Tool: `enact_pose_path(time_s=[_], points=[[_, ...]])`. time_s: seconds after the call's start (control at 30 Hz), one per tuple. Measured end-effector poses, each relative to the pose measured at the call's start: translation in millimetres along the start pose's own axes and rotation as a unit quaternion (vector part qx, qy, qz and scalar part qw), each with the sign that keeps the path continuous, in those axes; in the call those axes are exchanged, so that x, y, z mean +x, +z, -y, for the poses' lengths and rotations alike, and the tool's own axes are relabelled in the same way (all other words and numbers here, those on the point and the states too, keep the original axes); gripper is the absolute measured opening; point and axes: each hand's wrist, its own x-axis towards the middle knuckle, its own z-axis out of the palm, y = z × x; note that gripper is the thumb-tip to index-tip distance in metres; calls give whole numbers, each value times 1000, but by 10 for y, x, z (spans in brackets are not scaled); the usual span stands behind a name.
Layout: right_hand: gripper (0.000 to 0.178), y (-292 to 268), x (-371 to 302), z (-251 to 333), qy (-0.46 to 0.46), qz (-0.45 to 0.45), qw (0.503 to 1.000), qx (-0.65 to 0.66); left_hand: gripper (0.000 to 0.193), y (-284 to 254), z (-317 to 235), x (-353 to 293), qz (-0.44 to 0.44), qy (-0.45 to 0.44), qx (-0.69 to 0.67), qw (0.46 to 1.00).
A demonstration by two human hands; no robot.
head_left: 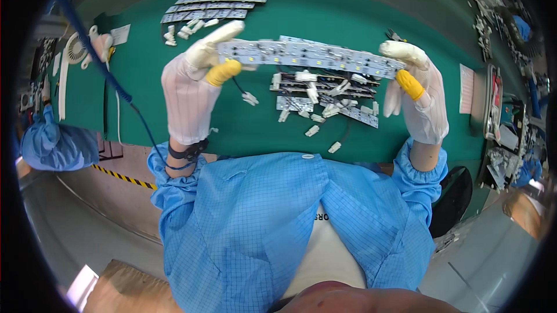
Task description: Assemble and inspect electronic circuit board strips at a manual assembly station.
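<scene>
Both hands hold up a long white LED circuit board strip (313, 58) above the green-topped table. My left hand (203, 66), in a white glove with a yellow thumb cot, pinches its left end. At its right end, my right hand (415, 75), gloved the same way, grips between yellow-tipped thumb and fingers. A dark wire with a white connector (250, 99) hangs beside the strip's left end. Beneath the held strip lies a pile of similar LED strips (290, 103) with dark wires and several white connectors (313, 131).
Several more LED strips (214, 6) lie in rows at the back left, with white connectors beside them. Pliers (395, 35) lie behind my right hand. A small white fan (75, 49) stands at the left. A blue cord (116, 84) runs to my left wrist. At far left sits a person in blue (58, 142).
</scene>
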Motion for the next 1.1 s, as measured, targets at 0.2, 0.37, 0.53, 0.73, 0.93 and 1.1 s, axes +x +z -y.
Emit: enact_pose_path(time_s=[0.2, 0.37, 0.53, 0.73, 0.93, 1.1], points=[[82, 102, -51, 122, -14, 73, 994, 81, 36, -34, 159, 73, 19, -55, 166, 984], [54, 30, 3, 39, -45, 63, 996, 54, 52, 33, 86, 75, 22, -55, 53, 997], [44, -16, 120, -145, -16, 39, 999, 12, 61, -3, 93, -46, 39, -47, -91, 994], [60, -128, 84, -131, 14, 55, 998, 8, 43, -40, 110, -57, 91, -75, -77, 990], [60, -173, 11, -274, -57, 82, 992, 71, 29, 40, 120, 8, 20, -58, -2, 998], [45, -259, 25, -434, 14, 112, 990, 87, 44, 56, 74, 24, 26, -127, -93, 987]])
